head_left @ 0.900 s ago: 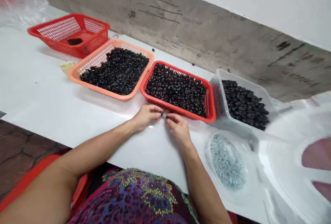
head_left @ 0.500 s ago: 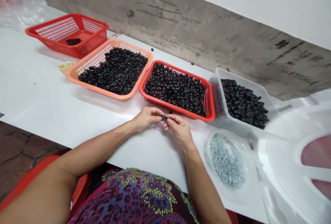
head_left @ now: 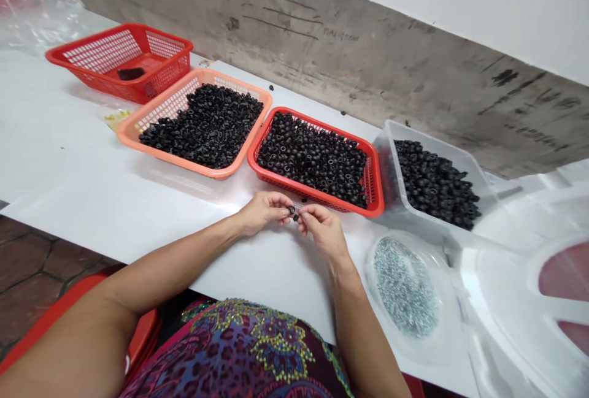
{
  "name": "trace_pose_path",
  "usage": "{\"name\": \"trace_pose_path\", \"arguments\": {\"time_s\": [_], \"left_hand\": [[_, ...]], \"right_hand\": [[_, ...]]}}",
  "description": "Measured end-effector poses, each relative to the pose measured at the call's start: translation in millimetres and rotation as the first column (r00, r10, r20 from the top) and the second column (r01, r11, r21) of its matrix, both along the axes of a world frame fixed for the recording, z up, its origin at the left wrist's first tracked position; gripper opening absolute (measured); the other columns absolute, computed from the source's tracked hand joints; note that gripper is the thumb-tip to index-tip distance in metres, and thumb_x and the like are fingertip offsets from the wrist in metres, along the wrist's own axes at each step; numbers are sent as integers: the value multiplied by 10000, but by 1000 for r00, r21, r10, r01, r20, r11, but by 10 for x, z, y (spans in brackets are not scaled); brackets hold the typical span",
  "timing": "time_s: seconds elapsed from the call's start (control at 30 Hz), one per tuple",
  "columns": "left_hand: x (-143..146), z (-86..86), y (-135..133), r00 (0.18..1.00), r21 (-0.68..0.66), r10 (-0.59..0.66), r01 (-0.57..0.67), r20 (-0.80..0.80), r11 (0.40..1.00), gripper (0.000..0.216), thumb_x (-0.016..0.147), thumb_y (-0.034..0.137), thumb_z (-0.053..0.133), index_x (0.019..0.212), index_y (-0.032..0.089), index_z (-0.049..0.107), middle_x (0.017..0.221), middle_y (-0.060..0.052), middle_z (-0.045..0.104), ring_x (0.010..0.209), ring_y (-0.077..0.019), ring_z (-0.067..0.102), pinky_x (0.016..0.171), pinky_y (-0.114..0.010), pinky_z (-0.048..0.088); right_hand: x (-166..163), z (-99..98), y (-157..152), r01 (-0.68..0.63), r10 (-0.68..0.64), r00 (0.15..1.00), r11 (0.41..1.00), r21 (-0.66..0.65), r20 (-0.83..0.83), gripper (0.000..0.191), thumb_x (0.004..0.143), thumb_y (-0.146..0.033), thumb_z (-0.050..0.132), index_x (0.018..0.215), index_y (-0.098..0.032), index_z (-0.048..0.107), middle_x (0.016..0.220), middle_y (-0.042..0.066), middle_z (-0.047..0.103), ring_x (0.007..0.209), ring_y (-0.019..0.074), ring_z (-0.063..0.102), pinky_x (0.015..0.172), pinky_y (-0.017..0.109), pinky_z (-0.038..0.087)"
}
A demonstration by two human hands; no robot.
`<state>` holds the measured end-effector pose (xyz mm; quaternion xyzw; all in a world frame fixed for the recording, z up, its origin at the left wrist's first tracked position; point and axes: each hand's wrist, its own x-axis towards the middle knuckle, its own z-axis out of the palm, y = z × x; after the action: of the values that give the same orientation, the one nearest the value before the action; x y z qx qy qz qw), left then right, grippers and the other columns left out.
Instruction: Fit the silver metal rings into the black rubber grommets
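Over the white table, my left hand (head_left: 258, 213) pinches a small round black part (head_left: 291, 209) between thumb and finger. My right hand (head_left: 326, 232) is close beside it, fingertips closed on a second small black piece (head_left: 296, 218). The two pieces sit very near each other; whether they touch I cannot tell. Just beyond my hands stands a red basket (head_left: 317, 192) full of black ring-like parts (head_left: 313, 156). To its left, an orange basket (head_left: 184, 164) holds smaller black pieces (head_left: 207, 128).
A clear plastic bin (head_left: 393, 183) of black parts stands at the right. Nearer me is a clear bag or dish of small silvery pieces (head_left: 405, 287). A white stool-like plastic object (head_left: 501, 287) borders the right side. Another red basket (head_left: 170, 73) holds one dark item, far left.
My fingertips have drawn slightly apart, and the black pieces between them now show as two separate bits. The baskets and bin have stayed put.
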<state>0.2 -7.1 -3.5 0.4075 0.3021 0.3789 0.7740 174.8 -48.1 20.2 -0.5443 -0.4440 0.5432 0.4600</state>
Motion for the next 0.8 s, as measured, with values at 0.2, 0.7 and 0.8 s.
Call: {"name": "trace_pose_path", "arguments": {"time_s": [0.2,0.7,0.8], "left_hand": [[26,4,-2,997,-34,54,-52,50,998,244,665,153,813,860,84,684,722,-39,713,603,-113,654,644,-262,509],[5,20,10,997,-42,42,-39,72,998,233,656,127,789,858,90,681,745,-56,738,620,-118,667,647,-258,508],[8,3,8,998,-43,37,-34,60,998,223,659,122,780,857,89,683,744,-55,731,622,-115,659,654,-265,503]], "right_hand": [[-113,-83,-1,-7,2,991,999,-34,-132,172,712,-317,758,826,-192,726,770,33,752,675,159,682,647,280,550],[-8,-77,-15,18,-27,979,999,-47,-201,277,610,-264,864,840,-197,725,824,41,760,772,180,699,825,362,558],[-4,-58,-23,11,-16,988,999,-32,-154,241,625,-288,846,812,-197,723,790,39,755,770,190,700,820,365,561]]}}
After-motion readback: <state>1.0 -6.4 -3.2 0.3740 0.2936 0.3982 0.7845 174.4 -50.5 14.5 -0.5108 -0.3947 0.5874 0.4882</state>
